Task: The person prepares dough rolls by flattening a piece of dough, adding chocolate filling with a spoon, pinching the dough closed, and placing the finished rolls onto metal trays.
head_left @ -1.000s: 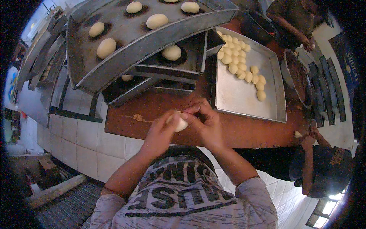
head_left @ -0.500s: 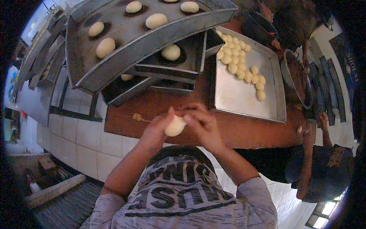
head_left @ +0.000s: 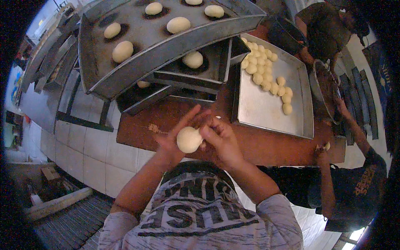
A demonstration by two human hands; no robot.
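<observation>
A round, pale dough ball (head_left: 189,140) is held in front of me, just over the table's near edge. My right hand (head_left: 223,143) pinches its right side, where the dough narrows to a short neck between thumb and fingers. Beside and partly behind the ball, my left hand (head_left: 168,146) has its thumb and fingers stretched apart; the dough lies against it without being gripped. Right of my hands, a shallow metal tray (head_left: 266,116) carries a cluster of smaller dough balls (head_left: 258,68).
Stacked dark baking pans (head_left: 166,50) with spaced dough balls rise at the left above the brown table (head_left: 266,141). At the right, one person (head_left: 354,187) holds a small dough piece and reaches toward a large round bowl (head_left: 323,91). Another person (head_left: 323,29) stands across the table.
My left fingers have opened away from the dough ball, showing more of it, while the right hand keeps its pinch. The person at right has reached an arm toward the bowl.
</observation>
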